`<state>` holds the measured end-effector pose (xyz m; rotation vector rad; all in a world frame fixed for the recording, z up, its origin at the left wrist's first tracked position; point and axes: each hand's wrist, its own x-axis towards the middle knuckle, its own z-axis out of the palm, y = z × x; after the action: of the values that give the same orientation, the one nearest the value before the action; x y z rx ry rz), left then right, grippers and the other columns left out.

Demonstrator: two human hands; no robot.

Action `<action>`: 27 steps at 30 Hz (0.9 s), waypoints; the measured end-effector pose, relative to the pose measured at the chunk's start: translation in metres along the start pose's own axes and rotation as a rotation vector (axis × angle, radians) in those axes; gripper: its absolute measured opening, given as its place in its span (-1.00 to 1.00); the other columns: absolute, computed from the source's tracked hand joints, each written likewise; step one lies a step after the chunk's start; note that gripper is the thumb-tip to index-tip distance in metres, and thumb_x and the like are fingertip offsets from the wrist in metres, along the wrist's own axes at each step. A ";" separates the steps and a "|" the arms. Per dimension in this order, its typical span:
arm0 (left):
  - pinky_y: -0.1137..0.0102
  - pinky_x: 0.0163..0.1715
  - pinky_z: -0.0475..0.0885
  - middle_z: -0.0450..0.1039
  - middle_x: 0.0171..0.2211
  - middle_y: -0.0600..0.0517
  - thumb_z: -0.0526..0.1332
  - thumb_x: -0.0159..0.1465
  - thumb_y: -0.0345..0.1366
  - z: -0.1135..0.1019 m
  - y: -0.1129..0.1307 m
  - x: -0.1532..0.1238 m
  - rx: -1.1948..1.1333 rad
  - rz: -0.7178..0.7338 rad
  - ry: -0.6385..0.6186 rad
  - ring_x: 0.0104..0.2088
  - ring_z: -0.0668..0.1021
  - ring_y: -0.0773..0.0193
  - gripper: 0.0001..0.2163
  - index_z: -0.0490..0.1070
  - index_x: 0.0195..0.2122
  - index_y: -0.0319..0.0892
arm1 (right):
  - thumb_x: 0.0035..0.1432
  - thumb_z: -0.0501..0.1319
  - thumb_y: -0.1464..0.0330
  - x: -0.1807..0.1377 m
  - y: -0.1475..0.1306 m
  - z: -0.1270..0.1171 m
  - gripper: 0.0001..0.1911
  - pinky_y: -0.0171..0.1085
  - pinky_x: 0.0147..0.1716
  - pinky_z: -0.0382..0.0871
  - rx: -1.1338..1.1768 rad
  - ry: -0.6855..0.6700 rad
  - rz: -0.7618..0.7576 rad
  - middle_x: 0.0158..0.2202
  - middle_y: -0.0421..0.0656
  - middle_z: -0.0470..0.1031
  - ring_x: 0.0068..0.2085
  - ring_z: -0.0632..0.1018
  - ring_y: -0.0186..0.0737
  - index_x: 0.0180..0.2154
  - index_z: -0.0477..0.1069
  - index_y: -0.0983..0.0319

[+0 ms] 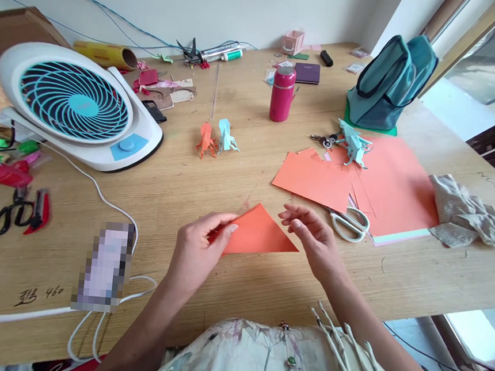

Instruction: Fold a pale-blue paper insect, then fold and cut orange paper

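An orange paper triangle (pixel 259 233) lies folded on the wooden table (pixel 249 168) right in front of me. My left hand (pixel 201 248) pinches its left corner between thumb and fingers. My right hand (pixel 312 237) hovers just beyond the triangle's right side, fingers loosely curled and apart, holding nothing. White-handled scissors (pixel 350 223) lie just right of that hand, on the edge of a stack of orange paper sheets (pixel 360 181).
Orange and light-blue folded paper figures (pixel 217 138) stand mid-table; another blue one (pixel 354 143) sits on the sheets. A white-and-teal fan (pixel 74 107) is at left, a pink bottle (pixel 282 93) behind, a teal bag (pixel 389 82) and crumpled cloth (pixel 466 213) at right. Black scissors (pixel 8 216) lie far left.
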<state>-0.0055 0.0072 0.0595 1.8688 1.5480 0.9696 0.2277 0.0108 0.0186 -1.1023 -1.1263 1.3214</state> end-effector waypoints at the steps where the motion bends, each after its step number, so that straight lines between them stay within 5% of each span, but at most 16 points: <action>1: 0.41 -0.24 0.50 0.64 -0.24 -0.02 0.25 0.31 -0.20 -0.002 -0.007 0.003 -0.051 -0.060 0.027 -0.29 0.62 0.24 -0.79 0.58 -0.15 -0.17 | 0.28 0.24 0.13 0.000 0.002 -0.006 -0.67 -0.20 -0.04 0.40 -0.024 0.000 0.006 -0.08 -0.13 0.57 -0.09 0.54 -0.21 0.03 0.46 0.09; 7: 0.44 -0.28 0.50 0.64 -0.20 -0.04 0.32 0.23 -0.11 -0.002 -0.040 0.014 -0.317 -0.227 0.103 -0.26 0.62 0.23 -0.72 0.59 -0.16 -0.21 | 0.25 0.25 0.08 -0.008 0.007 -0.020 -0.61 -0.24 -0.16 0.42 -0.073 -0.089 0.076 -0.09 -0.11 0.57 -0.15 0.54 -0.20 0.03 0.48 0.11; 11: 0.43 -0.26 0.51 0.63 -0.17 -0.07 0.33 0.23 -0.09 0.001 -0.044 0.013 -0.430 -0.280 0.098 -0.22 0.62 0.20 -0.67 0.57 -0.12 -0.23 | 0.20 0.30 0.09 -0.013 0.005 -0.006 -0.71 -0.27 -0.31 0.38 -0.094 -0.118 0.060 -0.35 -0.17 0.52 -0.31 0.50 -0.22 -0.25 0.54 0.18; 21: 0.41 -0.19 0.52 0.61 -0.16 -0.09 0.32 0.23 -0.07 0.000 -0.049 0.004 -0.424 -0.204 0.125 -0.20 0.61 0.20 -0.66 0.55 -0.11 -0.23 | 0.26 0.26 0.17 -0.013 0.000 0.010 -0.77 -0.28 -0.40 0.31 -0.134 -0.055 -0.090 -0.44 -0.19 0.46 -0.39 0.44 -0.25 -0.32 0.56 0.17; 27: 0.41 -0.20 0.53 0.62 -0.18 -0.09 0.31 0.25 -0.10 -0.001 -0.041 0.003 -0.412 -0.171 0.050 -0.22 0.62 0.21 -0.69 0.55 -0.12 -0.23 | 0.19 0.32 0.16 -0.013 -0.002 0.017 -0.72 -0.27 -0.43 0.38 -0.053 -0.064 0.005 -0.48 -0.16 0.58 -0.43 0.51 -0.24 -0.46 0.58 0.18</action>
<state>-0.0308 0.0181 0.0293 1.4148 1.3822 1.1595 0.2117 -0.0028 0.0233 -1.1090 -1.2125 1.3453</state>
